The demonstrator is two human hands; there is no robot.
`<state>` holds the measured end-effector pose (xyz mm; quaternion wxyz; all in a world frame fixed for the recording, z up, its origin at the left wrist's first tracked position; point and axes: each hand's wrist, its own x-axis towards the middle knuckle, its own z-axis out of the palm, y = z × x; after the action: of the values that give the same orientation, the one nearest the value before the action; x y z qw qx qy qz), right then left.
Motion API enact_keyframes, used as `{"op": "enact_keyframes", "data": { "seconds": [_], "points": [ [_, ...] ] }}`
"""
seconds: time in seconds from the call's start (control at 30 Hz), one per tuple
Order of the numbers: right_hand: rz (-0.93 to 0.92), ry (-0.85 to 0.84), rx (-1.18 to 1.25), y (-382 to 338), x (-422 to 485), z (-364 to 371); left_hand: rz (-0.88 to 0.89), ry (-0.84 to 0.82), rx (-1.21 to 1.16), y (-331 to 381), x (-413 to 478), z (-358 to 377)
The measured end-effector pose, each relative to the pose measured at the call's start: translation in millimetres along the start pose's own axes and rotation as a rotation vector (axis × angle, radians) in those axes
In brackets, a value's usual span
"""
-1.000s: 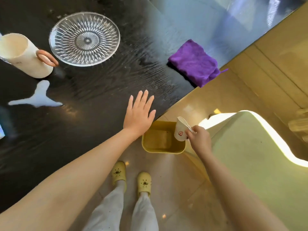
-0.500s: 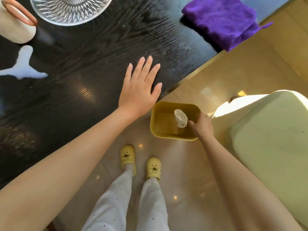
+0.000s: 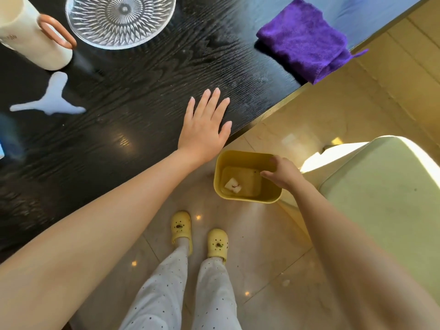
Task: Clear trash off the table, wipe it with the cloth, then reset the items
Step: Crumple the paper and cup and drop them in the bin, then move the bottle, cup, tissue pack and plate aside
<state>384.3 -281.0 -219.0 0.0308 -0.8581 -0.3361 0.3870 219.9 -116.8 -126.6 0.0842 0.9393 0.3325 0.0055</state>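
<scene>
A crumpled white paper cup (image 3: pixel 232 186) lies on the bottom of the yellow bin (image 3: pixel 247 197) on the floor beside the table. My right hand (image 3: pixel 282 173) hovers over the bin's right rim, fingers apart and holding nothing. My left hand (image 3: pixel 205 128) rests flat on the black table (image 3: pixel 147 91) near its edge, fingers spread. A folded purple cloth (image 3: pixel 307 36) lies at the table's far right edge, partly overhanging it.
A cut-glass plate (image 3: pixel 120 19) and a cream jug (image 3: pixel 31 41) with an orange handle stand at the far left. A pale Y-shaped patch (image 3: pixel 51 100) lies on the table before the jug. A pale green seat (image 3: pixel 385 201) stands right of the bin.
My right hand has let go of the paper cup, which dropped to the bottom of the bin. My left hand stayed flat on the table.
</scene>
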Motion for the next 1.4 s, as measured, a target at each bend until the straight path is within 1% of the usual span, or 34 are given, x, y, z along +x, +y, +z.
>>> {"op": "enact_keyframes", "data": {
  "seconds": [0.2, 0.33, 0.43, 0.53, 0.7, 0.9, 1.1, 1.23, 1.4],
  "points": [
    [-0.144, 0.065, -0.018, -44.6, -26.2, -51.3, -0.011, -0.160, -0.007, -0.2, 6.8, -18.5],
    [-0.242, 0.037, -0.082, -75.6, -50.6, -88.5, -0.010, -0.300, -0.024, -1.5, 4.8, -45.2],
    [-0.289, 0.018, -0.116, -96.2, -64.5, -114.5, -0.099, -0.412, -0.172, -2.1, -2.6, -69.5],
    [-0.343, -0.001, -0.178, -123.0, -76.7, -136.9, -0.193, -0.463, -0.258, -10.7, -16.3, -99.1],
    [-0.444, -0.073, -0.345, -184.9, -91.5, -155.6, -0.325, -0.570, -0.220, -44.4, -42.9, -150.7],
    [-0.573, -0.086, -0.414, -270.0, -107.4, -170.2, -0.497, -0.555, -0.290, -98.0, -82.6, -204.7],
    [-0.687, -0.028, -0.509, -340.7, -109.1, -170.4, -0.670, -0.461, -0.309, -153.6, -115.0, -231.4],
    [-0.721, -0.006, -0.537, -378.7, -101.2, -159.0, -0.804, -0.307, -0.327, -198.2, -130.8, -229.1],
    [-0.713, 0.042, -0.460, -417.5, -83.2, -139.0, -0.925, -0.166, -0.359, -252.4, -139.3, -214.7]
  ]
}}
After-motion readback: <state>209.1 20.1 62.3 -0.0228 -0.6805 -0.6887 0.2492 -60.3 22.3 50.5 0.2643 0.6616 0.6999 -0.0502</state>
